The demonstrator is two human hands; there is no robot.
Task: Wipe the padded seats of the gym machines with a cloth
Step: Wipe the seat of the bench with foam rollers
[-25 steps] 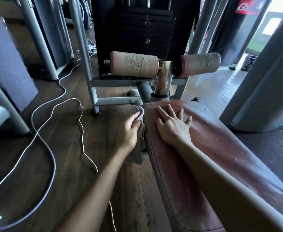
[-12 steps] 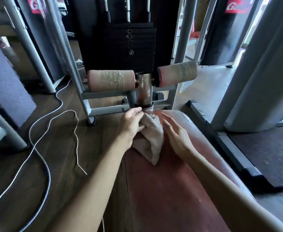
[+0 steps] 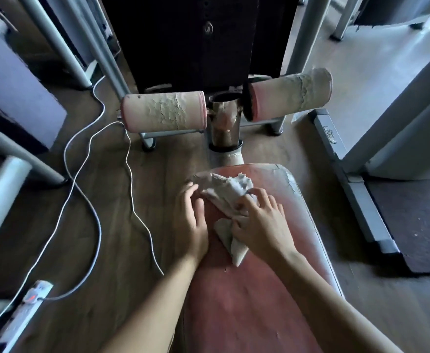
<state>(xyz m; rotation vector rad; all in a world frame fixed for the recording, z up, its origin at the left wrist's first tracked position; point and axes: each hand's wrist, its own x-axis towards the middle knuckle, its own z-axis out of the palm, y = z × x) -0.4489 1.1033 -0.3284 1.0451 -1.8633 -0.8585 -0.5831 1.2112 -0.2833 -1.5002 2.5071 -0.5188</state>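
Note:
The worn red padded seat (image 3: 247, 301) runs from the bottom centre toward the machine. A crumpled pale cloth (image 3: 223, 191) lies on the pad's far end. My right hand (image 3: 262, 225) sits on the cloth's right part with bent fingers and thumb bunching it against the pad. My left hand (image 3: 192, 220) lies along the pad's left edge, fingers fairly straight, their tips touching the cloth's left edge. One corner of the cloth hangs out below my right palm.
Two cracked foam rollers (image 3: 165, 112) (image 3: 290, 94) flank a chrome post (image 3: 224, 123) before the black weight stack (image 3: 196, 39). White cables (image 3: 130, 174) and a power strip (image 3: 28, 304) lie on the wooden floor to the left. A grey frame bar (image 3: 349, 179) and black mat (image 3: 417, 220) are to the right.
The cloth came up from the pad's left side onto its top. My right hand moved from the bare pad onto the cloth. The view tilted down and closer.

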